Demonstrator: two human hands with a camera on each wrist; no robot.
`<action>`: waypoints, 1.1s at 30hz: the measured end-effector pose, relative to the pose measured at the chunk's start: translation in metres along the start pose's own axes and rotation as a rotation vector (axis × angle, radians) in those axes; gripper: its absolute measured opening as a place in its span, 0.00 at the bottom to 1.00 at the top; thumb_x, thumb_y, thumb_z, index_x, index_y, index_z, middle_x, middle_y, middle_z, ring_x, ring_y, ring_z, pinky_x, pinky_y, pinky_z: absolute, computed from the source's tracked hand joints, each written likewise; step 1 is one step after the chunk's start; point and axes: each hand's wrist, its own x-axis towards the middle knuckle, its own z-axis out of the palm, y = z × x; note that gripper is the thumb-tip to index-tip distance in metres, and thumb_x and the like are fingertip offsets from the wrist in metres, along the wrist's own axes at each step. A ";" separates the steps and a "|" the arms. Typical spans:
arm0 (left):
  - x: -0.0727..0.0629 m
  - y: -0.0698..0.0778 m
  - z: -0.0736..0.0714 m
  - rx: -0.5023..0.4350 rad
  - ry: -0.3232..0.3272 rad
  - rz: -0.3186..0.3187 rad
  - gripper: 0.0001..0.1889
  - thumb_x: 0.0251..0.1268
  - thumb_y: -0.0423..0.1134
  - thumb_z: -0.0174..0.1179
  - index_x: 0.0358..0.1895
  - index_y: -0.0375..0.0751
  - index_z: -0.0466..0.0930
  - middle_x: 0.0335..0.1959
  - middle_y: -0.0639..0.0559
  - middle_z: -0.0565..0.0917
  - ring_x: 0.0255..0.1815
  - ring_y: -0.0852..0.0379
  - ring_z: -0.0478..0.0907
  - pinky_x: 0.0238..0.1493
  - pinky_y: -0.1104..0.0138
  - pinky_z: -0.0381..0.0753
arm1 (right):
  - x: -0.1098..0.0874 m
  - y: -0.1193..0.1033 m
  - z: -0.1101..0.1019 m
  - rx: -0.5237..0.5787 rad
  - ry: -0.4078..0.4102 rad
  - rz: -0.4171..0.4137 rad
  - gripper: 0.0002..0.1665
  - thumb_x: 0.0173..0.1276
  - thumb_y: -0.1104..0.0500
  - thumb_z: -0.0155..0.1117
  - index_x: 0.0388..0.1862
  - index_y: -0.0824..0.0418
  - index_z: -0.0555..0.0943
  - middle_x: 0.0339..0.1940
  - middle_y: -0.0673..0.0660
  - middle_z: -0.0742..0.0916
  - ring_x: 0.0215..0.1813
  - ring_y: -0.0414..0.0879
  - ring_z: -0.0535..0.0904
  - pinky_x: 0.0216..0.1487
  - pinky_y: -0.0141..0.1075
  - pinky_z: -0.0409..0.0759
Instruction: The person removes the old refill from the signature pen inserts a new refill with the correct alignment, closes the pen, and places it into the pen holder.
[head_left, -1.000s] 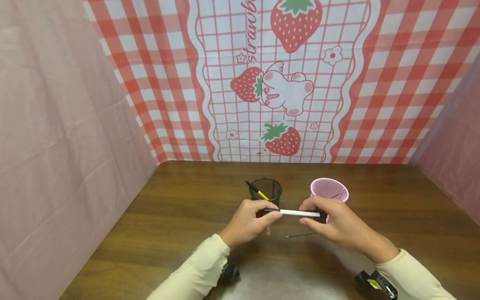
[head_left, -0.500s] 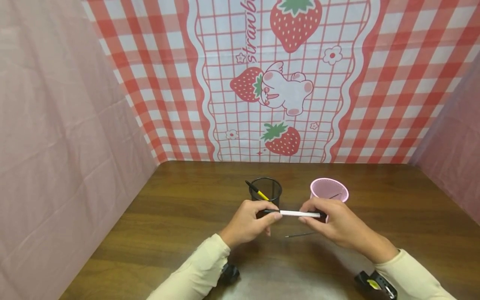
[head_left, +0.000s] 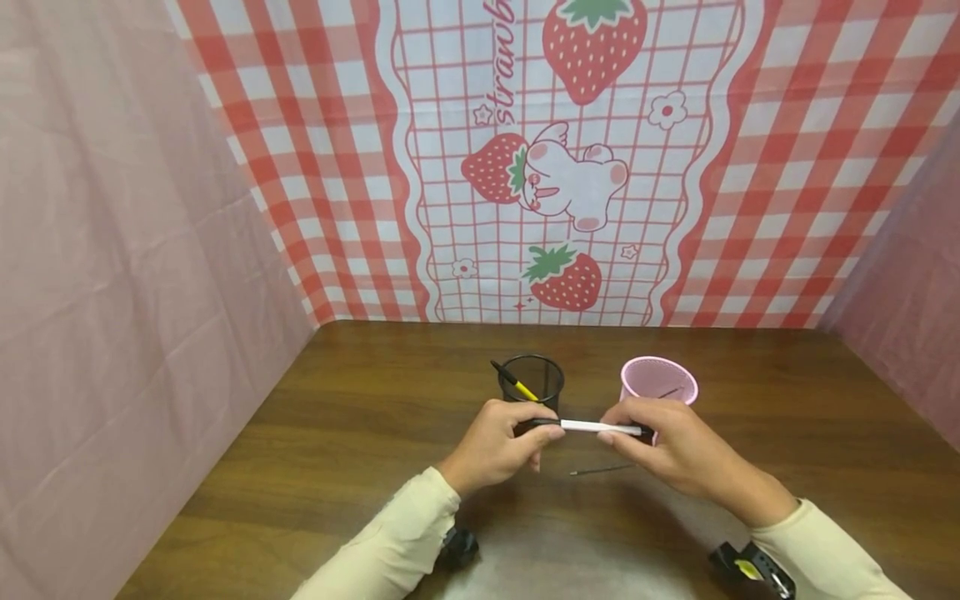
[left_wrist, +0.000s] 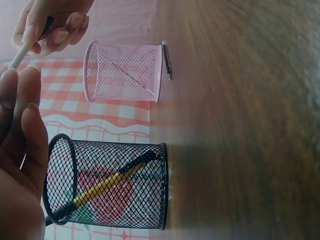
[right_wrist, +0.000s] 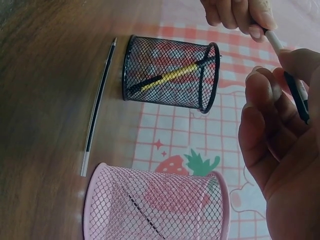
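Both hands hold a white pen with black ends (head_left: 581, 426) level, above the table. My left hand (head_left: 498, 442) pinches its black left end between thumb and fingers. At the other end, the thumb and fingers of my right hand (head_left: 675, 442) pinch the pen near its black part (right_wrist: 296, 95). Behind the left hand stands a black mesh pen cup (left_wrist: 164, 200) with a yellow and black pen (left_wrist: 100, 188) leaning in it. A pink mesh pen cup (head_left: 647, 375) stands behind the right hand, holding a thin dark refill (right_wrist: 145, 215).
A clear pen refill with dark ink (right_wrist: 98, 100) lies on the wooden table (head_left: 315, 433) in front of the cups. A strawberry-print cloth (head_left: 570, 192) hangs behind the table. Pink cloth (head_left: 135, 250) hangs at the left side, with more at the right.
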 end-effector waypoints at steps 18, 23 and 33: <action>0.000 0.002 0.002 -0.030 0.022 -0.039 0.06 0.68 0.35 0.66 0.43 0.38 0.86 0.14 0.55 0.79 0.14 0.67 0.76 0.16 0.68 0.76 | 0.000 -0.002 -0.005 0.015 0.030 0.016 0.18 0.60 0.71 0.71 0.35 0.46 0.82 0.27 0.37 0.80 0.28 0.31 0.72 0.25 0.23 0.71; 0.000 0.002 0.000 -0.057 0.017 -0.049 0.07 0.69 0.35 0.65 0.45 0.38 0.86 0.17 0.53 0.80 0.14 0.64 0.77 0.16 0.67 0.76 | -0.001 -0.001 -0.007 0.012 0.027 0.028 0.18 0.61 0.71 0.71 0.34 0.45 0.82 0.26 0.39 0.81 0.29 0.32 0.74 0.26 0.25 0.72; 0.000 0.006 0.001 -0.042 0.048 -0.067 0.06 0.66 0.28 0.65 0.44 0.33 0.86 0.16 0.48 0.80 0.13 0.57 0.77 0.16 0.69 0.74 | -0.001 0.000 -0.007 0.045 0.026 0.020 0.21 0.63 0.72 0.68 0.28 0.43 0.79 0.21 0.36 0.78 0.24 0.30 0.72 0.27 0.25 0.71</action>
